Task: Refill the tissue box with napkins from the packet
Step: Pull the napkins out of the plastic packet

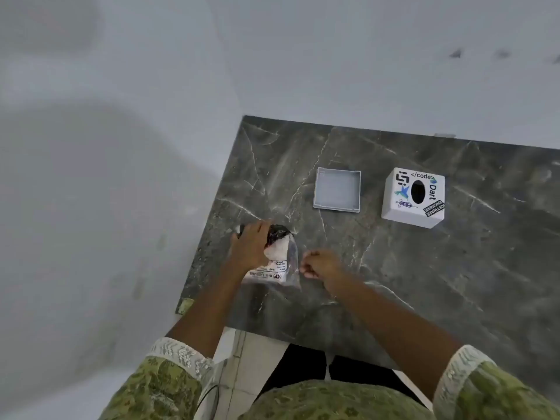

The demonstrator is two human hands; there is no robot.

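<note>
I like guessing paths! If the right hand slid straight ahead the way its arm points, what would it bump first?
Probably the packet. The right hand points up and left, its curled fingers right beside the plastic edge. The left hand lies just beyond. Depth is unclear.

1. Both sleeves [169, 386] are a green leafy print, kinda olive and yellow-ish.
2. Cuffs [178, 354] are white lace with tiny shiny sequins.
3. Forearms bare below that, black trousers [300, 368] underneath.
</note>
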